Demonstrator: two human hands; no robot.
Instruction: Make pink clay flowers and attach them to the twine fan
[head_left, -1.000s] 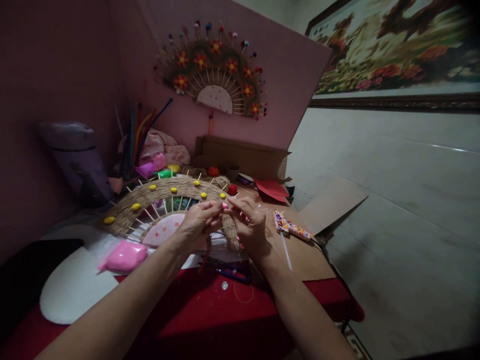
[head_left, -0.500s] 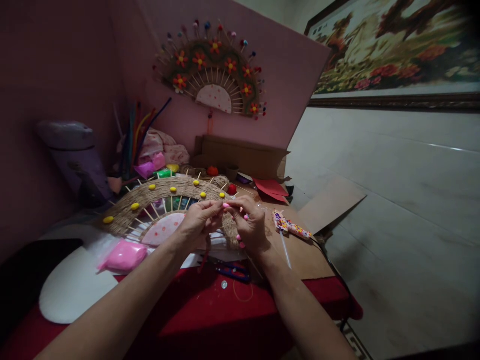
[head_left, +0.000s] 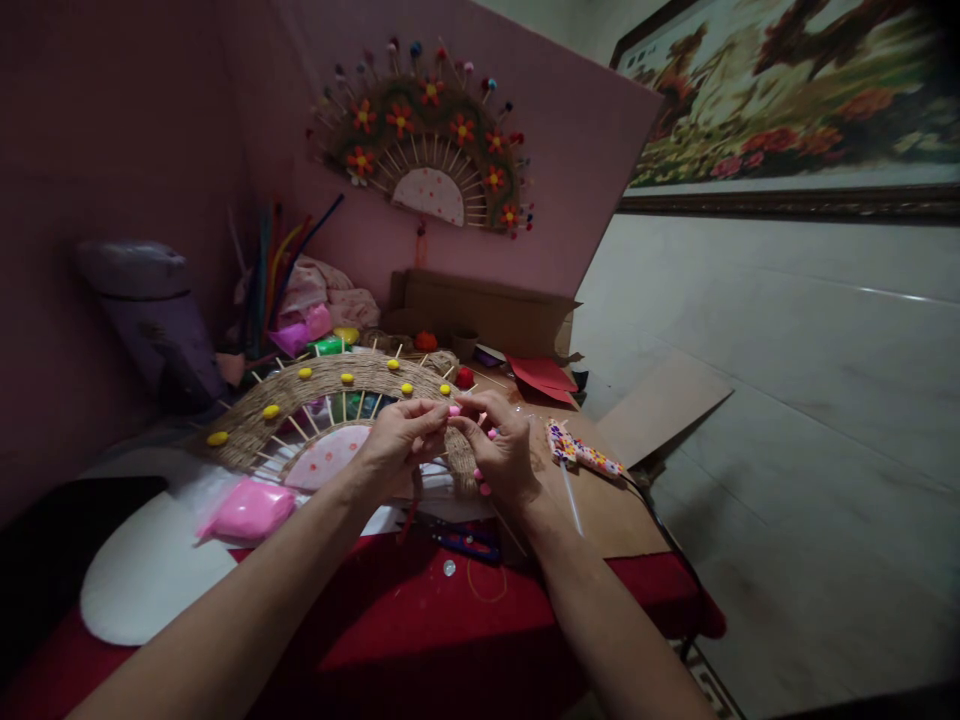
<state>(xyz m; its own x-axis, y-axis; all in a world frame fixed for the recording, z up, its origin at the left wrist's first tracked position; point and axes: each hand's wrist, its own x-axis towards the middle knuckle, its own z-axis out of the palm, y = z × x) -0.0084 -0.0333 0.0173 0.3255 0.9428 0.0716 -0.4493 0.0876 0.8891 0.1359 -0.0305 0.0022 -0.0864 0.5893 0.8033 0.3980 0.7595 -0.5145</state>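
Note:
Between the fingertips of both hands is a small pink piece of clay [head_left: 454, 411]. My left hand [head_left: 405, 440] pinches it from the left, and my right hand [head_left: 501, 450] pinches it from the right. Under and behind them lies a fan-shaped piece of twine and sticks [head_left: 244, 430], dotted with several yellow clay ovals. Its half-round base [head_left: 322, 460] is pale with red spots. A few pink clay bits [head_left: 481, 482] show near the right hand, beside the twine's right end. A pink clay packet [head_left: 247, 510] rests left of my left forearm.
Blue-handled scissors [head_left: 469, 544] lie on the red cloth [head_left: 420, 630] below the hands. A flower-patterned glue gun [head_left: 585, 455] sits on cardboard [head_left: 622, 520] at right. A white disc [head_left: 150, 575] is at left. Behind are red paper [head_left: 544, 375] and a purple bottle [head_left: 154, 330].
Both hands stay in nearly the same place. The fingers around the pink piece have shifted slightly, and a little more of it shows.

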